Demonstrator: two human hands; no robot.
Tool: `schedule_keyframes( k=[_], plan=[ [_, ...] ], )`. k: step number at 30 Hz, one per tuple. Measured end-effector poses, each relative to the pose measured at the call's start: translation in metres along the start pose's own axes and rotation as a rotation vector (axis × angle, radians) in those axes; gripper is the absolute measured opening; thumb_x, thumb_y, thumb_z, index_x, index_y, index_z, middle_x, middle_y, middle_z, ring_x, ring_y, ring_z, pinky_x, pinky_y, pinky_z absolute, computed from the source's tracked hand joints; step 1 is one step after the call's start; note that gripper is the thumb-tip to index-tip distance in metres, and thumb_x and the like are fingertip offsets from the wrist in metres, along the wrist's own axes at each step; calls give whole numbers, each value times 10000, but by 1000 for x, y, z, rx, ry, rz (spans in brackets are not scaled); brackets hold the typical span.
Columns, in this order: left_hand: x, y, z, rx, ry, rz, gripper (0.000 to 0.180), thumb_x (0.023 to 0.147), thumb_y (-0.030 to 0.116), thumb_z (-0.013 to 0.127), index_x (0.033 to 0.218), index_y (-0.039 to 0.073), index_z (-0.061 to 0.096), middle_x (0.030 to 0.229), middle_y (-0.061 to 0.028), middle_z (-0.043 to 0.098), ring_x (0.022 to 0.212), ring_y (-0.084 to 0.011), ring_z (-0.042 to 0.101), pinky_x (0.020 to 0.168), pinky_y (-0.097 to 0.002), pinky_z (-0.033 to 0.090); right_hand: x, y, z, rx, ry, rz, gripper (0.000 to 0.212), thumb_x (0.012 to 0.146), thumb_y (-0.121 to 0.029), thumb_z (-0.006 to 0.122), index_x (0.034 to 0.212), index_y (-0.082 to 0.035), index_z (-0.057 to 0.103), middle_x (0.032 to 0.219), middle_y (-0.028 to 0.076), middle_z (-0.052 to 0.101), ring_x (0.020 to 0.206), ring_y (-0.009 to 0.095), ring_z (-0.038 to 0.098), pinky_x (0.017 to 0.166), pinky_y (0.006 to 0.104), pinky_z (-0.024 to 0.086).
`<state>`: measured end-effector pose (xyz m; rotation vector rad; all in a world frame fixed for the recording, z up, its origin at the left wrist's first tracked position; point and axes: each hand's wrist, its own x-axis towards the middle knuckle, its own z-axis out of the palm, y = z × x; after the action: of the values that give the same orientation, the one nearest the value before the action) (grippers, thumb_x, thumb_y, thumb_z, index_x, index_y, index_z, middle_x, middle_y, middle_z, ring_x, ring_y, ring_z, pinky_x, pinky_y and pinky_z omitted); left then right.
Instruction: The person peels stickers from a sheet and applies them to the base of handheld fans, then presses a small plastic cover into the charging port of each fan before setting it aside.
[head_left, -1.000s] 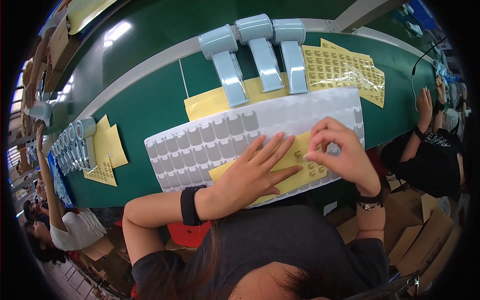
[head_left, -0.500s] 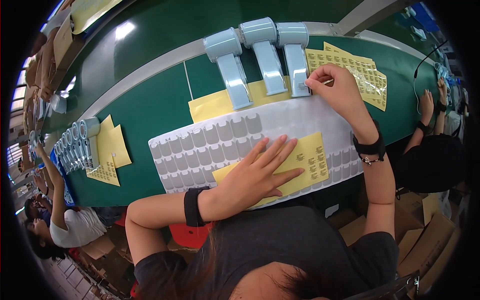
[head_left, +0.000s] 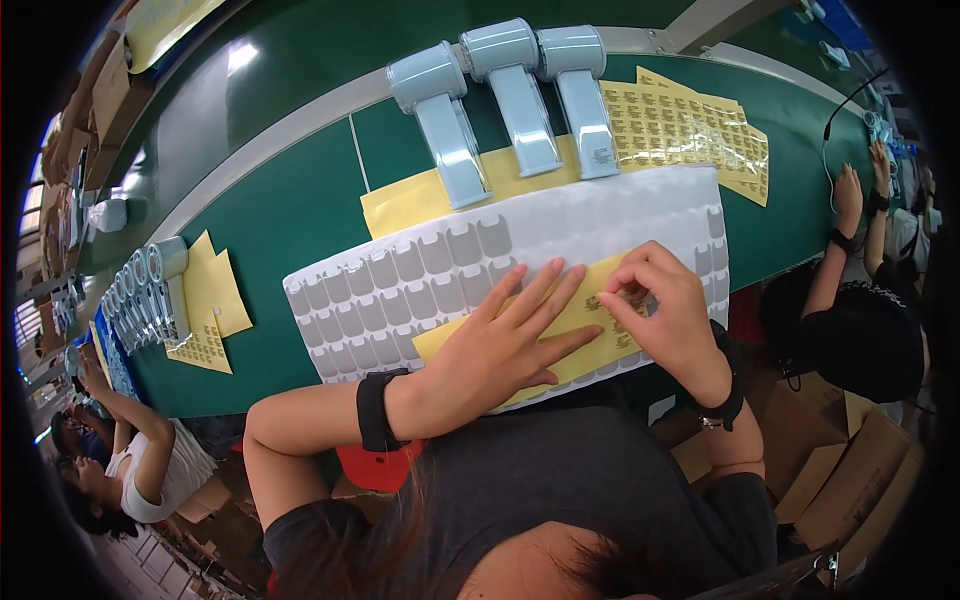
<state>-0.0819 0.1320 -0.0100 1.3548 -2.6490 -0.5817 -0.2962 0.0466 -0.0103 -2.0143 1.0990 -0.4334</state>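
My left hand [head_left: 490,360] lies flat with fingers spread on a yellow label sheet [head_left: 520,385], which rests on a white sheet [head_left: 640,205] with rows of grey stickers. Over the yellow sheet's right part, my right hand [head_left: 665,315] pinches thumb and forefinger at a small printed label [head_left: 592,303]; whether the label has lifted cannot be seen. Beyond the white sheet lie three pale blue, glossy devices with drum-shaped heads and flat handles: a left one [head_left: 447,140], a middle one [head_left: 527,110] and a right one [head_left: 583,105]. The right one carries a small printed label near its handle end.
Yellow label sheets [head_left: 670,125] are spread at the back right, another yellow sheet [head_left: 400,208] under the handles. At left stand several similar devices [head_left: 150,285] beside yellow sheets [head_left: 220,300]. Co-workers sit left and right; cardboard boxes [head_left: 850,470] are at lower right.
My right hand has left the right-hand device and come down to the yellow sheet. A label now shows uncovered on that device. My left hand stays on the sheet.
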Motion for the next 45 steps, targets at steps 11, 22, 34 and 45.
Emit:
schedule_keyframes(
  k=[11,22,34,45],
  plan=[
    [-4,-2,3,-10,8,2,740,814,499,661,1490,329,413,1586,-166,275,1463,-333,276,1164,-489,284,21,-23,-27,158,-251,-38,128,776,-44,765,820,-24,646,879,32,575,774,136,549,664,261,433],
    [-3,-2,5,-13,5,21,738,824,495,653,1495,315,406,1597,-170,249,1464,-338,272,1168,-480,279,130,-7,-10,-69,-9,-104,137,793,-142,775,843,-52,685,882,0,544,765,109,479,681,232,380],
    [-3,1,3,70,-8,21,715,838,520,634,1495,388,382,1590,-162,267,1456,-330,290,1167,-489,279,5,-5,-5,108,-120,180,119,788,-12,747,819,8,633,872,51,576,743,150,556,646,298,458],
    [-1,1,2,74,-27,13,700,839,513,638,1485,395,397,1587,-163,273,1456,-339,288,1168,-498,275,-7,-6,0,-109,-112,-21,122,772,5,743,815,0,629,884,69,583,851,199,595,717,317,473]
  ],
)
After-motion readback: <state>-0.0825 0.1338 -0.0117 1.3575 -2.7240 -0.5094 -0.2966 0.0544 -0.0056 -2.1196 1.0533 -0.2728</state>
